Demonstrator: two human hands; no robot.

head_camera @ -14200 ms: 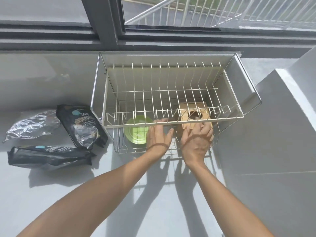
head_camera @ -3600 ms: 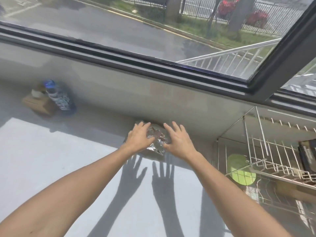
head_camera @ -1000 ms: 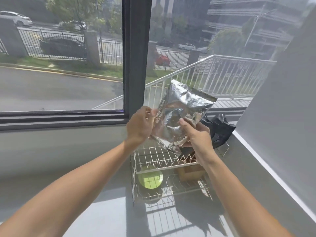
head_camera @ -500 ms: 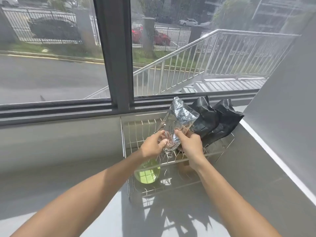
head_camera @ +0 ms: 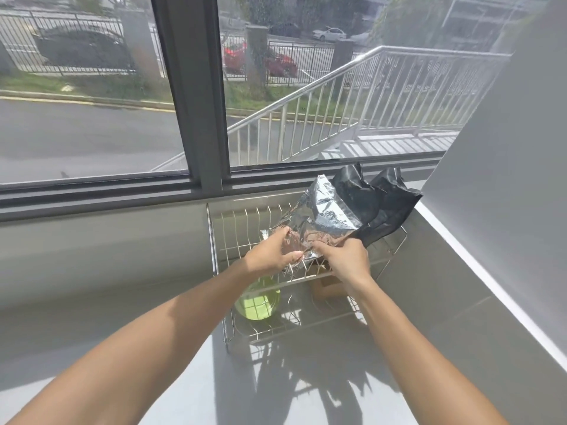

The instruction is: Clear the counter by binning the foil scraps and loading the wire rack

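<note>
A two-tier white wire rack (head_camera: pixel 214 240) stands on the grey counter against the window wall. Both hands hold a crinkled silver foil bag (head_camera: pixel 322 216) low over the rack's upper tier. My left hand (head_camera: pixel 271 256) grips its lower left edge. Its lower right corner is pinched by my right hand (head_camera: pixel 345 260). The bag leans against two black packets (head_camera: pixel 377 207) standing in the right of the upper tier. On the lower tier lie a green plate (head_camera: pixel 257 302) and a tan wooden block (head_camera: pixel 326 286), partly hidden by my right wrist.
A grey side wall (head_camera: pixel 506 194) rises at the right, close to the rack. The window frame (head_camera: pixel 190 118) and sill run behind it. Grey counter (head_camera: pixel 107 302) stretches to the left and front of the rack.
Both hands have brought the foil bag down from in front of the window onto the rack's upper tier, beside the black packets. The camera has tilted down and closer.
</note>
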